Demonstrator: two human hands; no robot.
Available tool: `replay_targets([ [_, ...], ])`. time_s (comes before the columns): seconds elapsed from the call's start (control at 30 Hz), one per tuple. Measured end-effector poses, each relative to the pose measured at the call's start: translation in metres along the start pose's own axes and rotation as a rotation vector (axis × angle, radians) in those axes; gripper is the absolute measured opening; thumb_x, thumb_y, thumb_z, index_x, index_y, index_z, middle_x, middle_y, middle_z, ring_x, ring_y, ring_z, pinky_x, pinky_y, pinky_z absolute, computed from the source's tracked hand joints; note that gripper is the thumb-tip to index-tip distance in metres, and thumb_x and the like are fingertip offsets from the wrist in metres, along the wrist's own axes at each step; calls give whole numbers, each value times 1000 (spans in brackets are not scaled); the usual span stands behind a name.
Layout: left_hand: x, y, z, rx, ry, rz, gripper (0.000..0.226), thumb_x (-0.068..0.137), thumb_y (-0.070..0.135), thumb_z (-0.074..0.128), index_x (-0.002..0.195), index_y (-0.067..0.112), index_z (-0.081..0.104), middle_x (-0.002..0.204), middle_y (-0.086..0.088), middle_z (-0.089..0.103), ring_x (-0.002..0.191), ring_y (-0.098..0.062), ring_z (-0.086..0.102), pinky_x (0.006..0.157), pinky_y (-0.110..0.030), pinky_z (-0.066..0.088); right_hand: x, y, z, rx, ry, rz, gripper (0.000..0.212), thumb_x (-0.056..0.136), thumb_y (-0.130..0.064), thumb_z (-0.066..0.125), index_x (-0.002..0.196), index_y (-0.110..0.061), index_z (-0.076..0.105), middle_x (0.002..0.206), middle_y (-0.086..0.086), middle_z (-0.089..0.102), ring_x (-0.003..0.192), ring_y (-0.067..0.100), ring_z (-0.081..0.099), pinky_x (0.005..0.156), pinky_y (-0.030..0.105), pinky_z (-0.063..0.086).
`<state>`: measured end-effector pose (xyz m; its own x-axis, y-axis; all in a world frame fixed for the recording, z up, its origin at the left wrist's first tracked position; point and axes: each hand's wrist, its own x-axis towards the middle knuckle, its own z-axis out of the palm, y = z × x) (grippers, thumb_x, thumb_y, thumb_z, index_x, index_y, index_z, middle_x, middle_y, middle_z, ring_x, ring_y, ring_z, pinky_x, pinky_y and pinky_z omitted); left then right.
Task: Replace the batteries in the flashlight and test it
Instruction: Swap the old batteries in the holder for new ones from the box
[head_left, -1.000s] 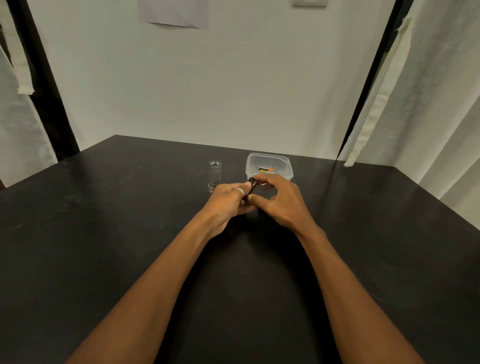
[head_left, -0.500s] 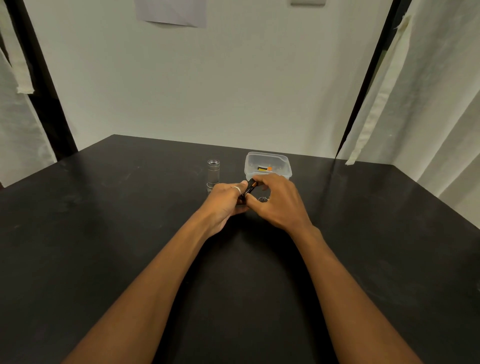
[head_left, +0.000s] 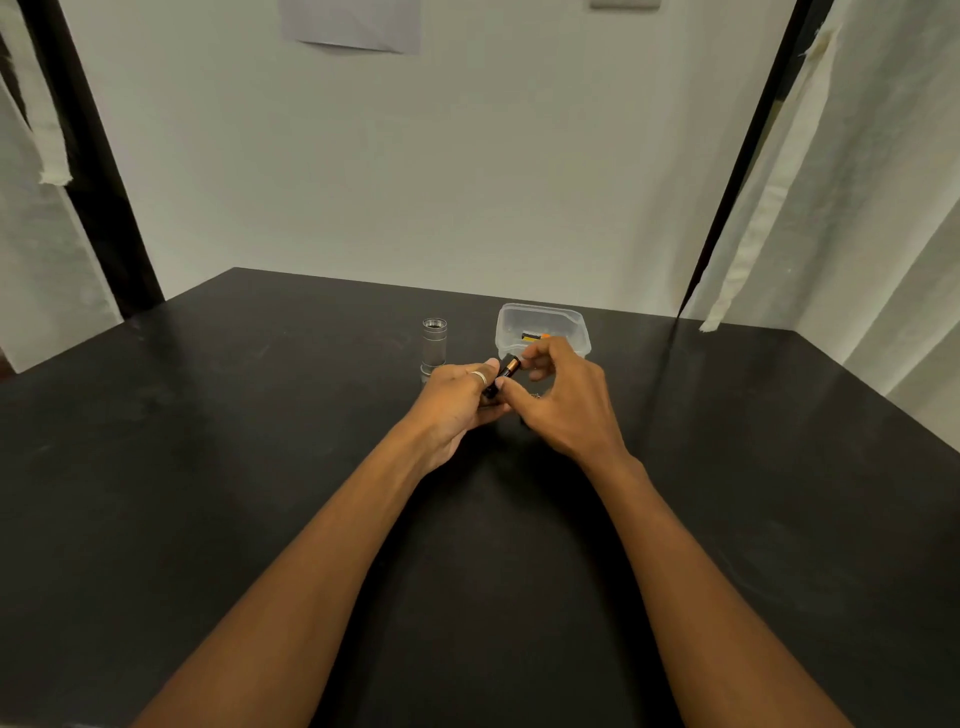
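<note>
A silver flashlight body (head_left: 434, 345) stands upright on the black table (head_left: 260, 467), open end up, just behind my left hand (head_left: 457, 400). That hand, with a ring on one finger, is closed around a dark cylindrical part that is mostly hidden. A black battery with a copper end (head_left: 508, 369) sticks out of it toward the right. My right hand (head_left: 563, 410) pinches this battery, thumb low on it and index finger beside the copper end. Behind the hands is a clear plastic tub (head_left: 576, 332) with another black-and-orange battery (head_left: 535, 336) inside.
A small dark piece (head_left: 535, 396) lies on the table under my right fingers; I cannot tell what it is. A white wall stands behind the table, and pale curtains (head_left: 857, 208) hang at both sides.
My right fingers have lifted and spread a little, and the battery's copper end now shows between the hands. The flashlight body and the tub have not moved.
</note>
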<state>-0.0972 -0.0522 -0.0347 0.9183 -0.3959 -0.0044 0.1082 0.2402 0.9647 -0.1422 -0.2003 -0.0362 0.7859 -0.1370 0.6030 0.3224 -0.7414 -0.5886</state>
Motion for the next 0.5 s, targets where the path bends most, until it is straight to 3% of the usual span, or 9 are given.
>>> replay_targets([
  [0.13,1,0,-1,-36,3,-20,32,107,20,51,90,2,72,80,-10,67,84,-16,71,76,-28,60,-1,1,3,5,-37,-13,42,78,-38,86,107,-21,61,104,-11,68,95,4,65,69,7,49],
  [0.27,0,0,0,-25,-11,-18,28,107,19,51,105,0,72,94,-13,74,90,-14,76,76,-28,62,0,2,5,5,-79,-8,47,77,-38,86,112,-24,58,109,-11,65,99,4,64,73,19,54],
  [0.4,-2,1,0,-28,-35,-16,26,106,16,52,110,0,72,102,-15,74,90,-14,76,78,-28,62,1,2,6,25,-82,7,44,76,-33,86,106,-27,55,105,-13,64,95,-1,62,74,10,47],
  [0.5,-2,1,0,-8,-29,-11,26,106,16,52,110,-1,72,97,-13,73,90,-14,75,78,-28,61,2,4,6,61,-62,25,44,74,-31,87,102,-25,55,102,-14,64,98,-5,60,68,8,47],
])
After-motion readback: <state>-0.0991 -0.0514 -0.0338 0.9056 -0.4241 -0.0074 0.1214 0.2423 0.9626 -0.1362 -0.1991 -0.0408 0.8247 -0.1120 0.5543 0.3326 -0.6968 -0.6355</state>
